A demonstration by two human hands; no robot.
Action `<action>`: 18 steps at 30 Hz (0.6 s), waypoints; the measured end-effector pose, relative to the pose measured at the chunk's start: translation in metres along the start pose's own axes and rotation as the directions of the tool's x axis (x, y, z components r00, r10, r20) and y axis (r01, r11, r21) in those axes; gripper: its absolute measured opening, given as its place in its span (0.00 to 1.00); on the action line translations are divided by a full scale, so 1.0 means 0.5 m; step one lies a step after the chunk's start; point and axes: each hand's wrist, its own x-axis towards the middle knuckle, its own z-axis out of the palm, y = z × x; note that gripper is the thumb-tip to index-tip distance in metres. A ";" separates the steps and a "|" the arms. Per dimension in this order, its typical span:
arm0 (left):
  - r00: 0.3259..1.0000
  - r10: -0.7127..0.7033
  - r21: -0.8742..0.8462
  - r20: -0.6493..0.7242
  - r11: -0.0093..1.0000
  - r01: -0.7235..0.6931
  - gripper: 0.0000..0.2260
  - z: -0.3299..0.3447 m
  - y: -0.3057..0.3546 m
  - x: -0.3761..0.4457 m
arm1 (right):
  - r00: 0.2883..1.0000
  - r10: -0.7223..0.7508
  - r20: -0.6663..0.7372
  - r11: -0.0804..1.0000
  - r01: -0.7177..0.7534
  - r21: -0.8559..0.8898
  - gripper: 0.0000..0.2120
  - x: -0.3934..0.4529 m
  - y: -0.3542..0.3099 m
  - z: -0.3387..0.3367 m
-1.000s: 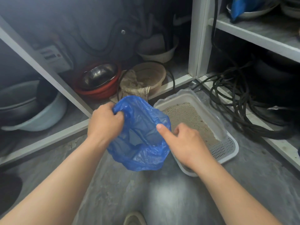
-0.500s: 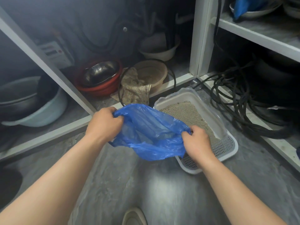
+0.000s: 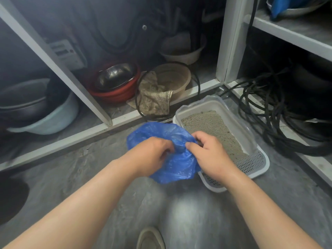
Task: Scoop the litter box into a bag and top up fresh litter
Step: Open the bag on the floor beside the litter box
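Litter box (image 3: 250, 137) on grey floor (image 3: 100, 178)

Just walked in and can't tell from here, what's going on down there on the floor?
A person crouched over the grey floor is working a thin blue plastic bag with both hands: the left hand and the right hand pinch its bunched edge close together. Beside the bag, on the right, sits a white plastic litter box holding pale grey litter. No scoop is visible, and no scooping is under way.
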 end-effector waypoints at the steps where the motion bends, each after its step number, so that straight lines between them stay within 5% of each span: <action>1: 0.999 -0.019 0.014 0.027 1.000 0.019 0.13 0.000 -0.003 0.003 | 0.999 -0.013 0.033 0.999 0.011 0.047 0.05 -0.001 -0.001 -0.002; 4: 0.998 -0.049 0.023 0.049 0.999 0.048 0.11 0.000 -0.001 0.011 | 0.996 -0.028 0.082 0.991 0.017 0.136 0.04 -0.001 -0.003 -0.010; 8: 0.941 -0.194 0.106 0.279 0.980 0.170 0.48 0.006 -0.005 0.016 | 1.000 -0.013 -0.020 0.997 0.014 0.072 0.05 0.008 0.013 -0.015; 10: 0.898 -0.271 0.174 0.347 0.959 0.222 0.54 0.004 -0.005 0.016 | 0.997 0.006 -0.072 0.996 0.001 0.094 0.05 0.013 0.020 -0.017; 15: 0.877 -0.324 0.185 0.354 0.944 0.273 0.56 0.008 -0.013 0.019 | 0.994 0.007 -0.109 0.999 -0.003 0.032 0.06 0.021 0.031 -0.014; 18: 0.918 -0.255 0.099 0.304 0.967 0.236 0.48 0.005 -0.013 0.021 | 0.996 0.000 -0.091 0.999 -0.004 -0.039 0.07 0.027 0.041 -0.007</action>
